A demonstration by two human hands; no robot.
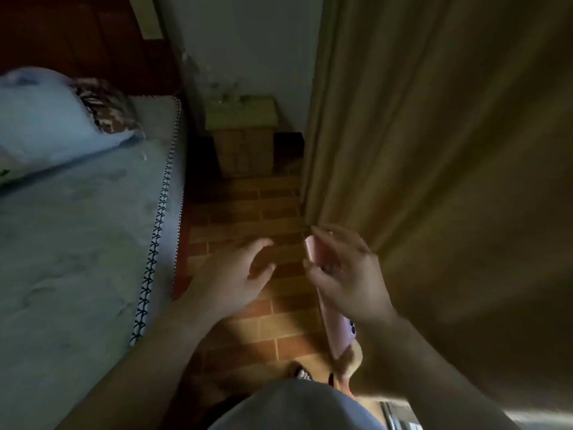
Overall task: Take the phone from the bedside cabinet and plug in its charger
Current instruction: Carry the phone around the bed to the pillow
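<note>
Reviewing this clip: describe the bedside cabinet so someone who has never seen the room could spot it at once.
Follow the bed's stitched edge to the far wall. The bedside cabinet stands there on the brick-pattern floor, between the bed and the tan curtain. It is the only small wooden box-shaped piece there, with a paler top.

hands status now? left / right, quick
Left hand: open, fingers spread, holding nothing.
Right hand: closed on the pink phone, gripped near its top end.

Pink phone (pixel 339 335) mostly hidden behind right hand (pixel 347 274)
</note>
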